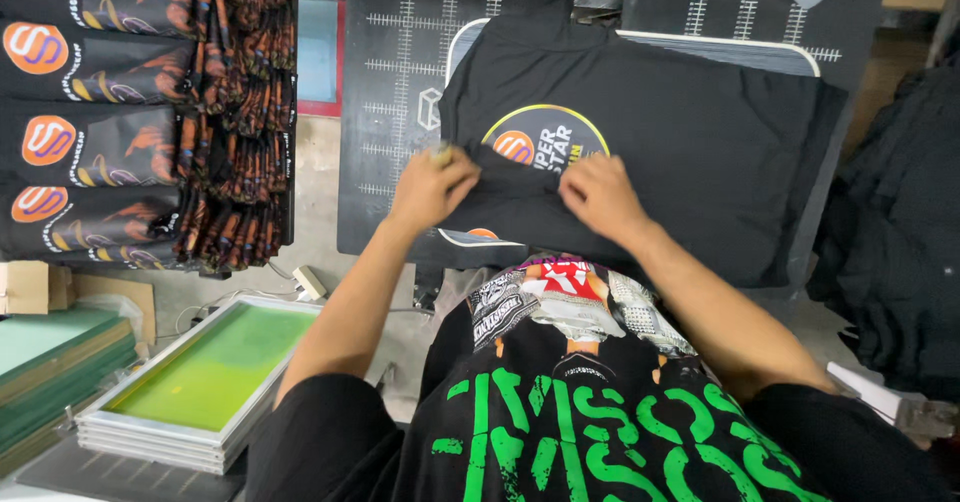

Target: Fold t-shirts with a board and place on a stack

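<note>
Black shirt (700, 132) on platen (720, 47): soft, light, I judge | my left hand (430, 187), right hand (600, 194) pinched shut on its folded hem below round print (545, 137) | grip hem

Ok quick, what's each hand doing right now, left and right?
Left hand: closed, pinching a fold of the black printed shirt on the platen.
Right hand: closed, gripping the same fold.

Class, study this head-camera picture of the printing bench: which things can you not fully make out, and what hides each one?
- Round print on the black shirt: lower part hidden under a fold and both hands, left and right.
- Platen: covered by the shirt.
- Screen frames: stack's count too small.
- Dark garment pile: cut off at the right edge.
</note>
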